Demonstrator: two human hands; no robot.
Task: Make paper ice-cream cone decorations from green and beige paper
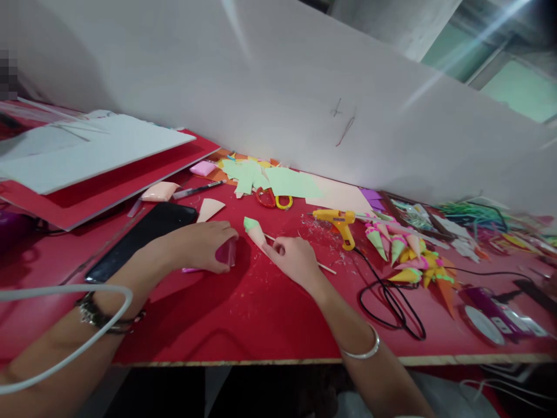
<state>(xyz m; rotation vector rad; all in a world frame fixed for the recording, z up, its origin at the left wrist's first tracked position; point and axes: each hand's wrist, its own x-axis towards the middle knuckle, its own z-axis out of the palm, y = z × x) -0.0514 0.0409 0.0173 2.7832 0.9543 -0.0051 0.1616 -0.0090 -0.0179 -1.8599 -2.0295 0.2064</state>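
My right hand (292, 258) rests on the red table (261, 313), fingers curled around a thin wooden stick (326, 268) that carries a peach paper cone with a green tip (254, 230). To its left, my left hand (198, 245) lies palm down, fingers closed over a pink translucent piece (228, 253) with a pink strip (191, 270) trailing out beneath it. A black phone (143, 238) lies just beyond my left wrist. A loose peach paper piece (209, 208) sits behind my left hand.
A yellow glue gun (337, 222) with a black cord (391, 302) lies to the right. Beside it is a pile of finished coloured cones (409, 255). Red-and-yellow scissors (274, 199), green paper scraps (261, 179), a pen (198, 189) and white boards (87, 151) sit behind.
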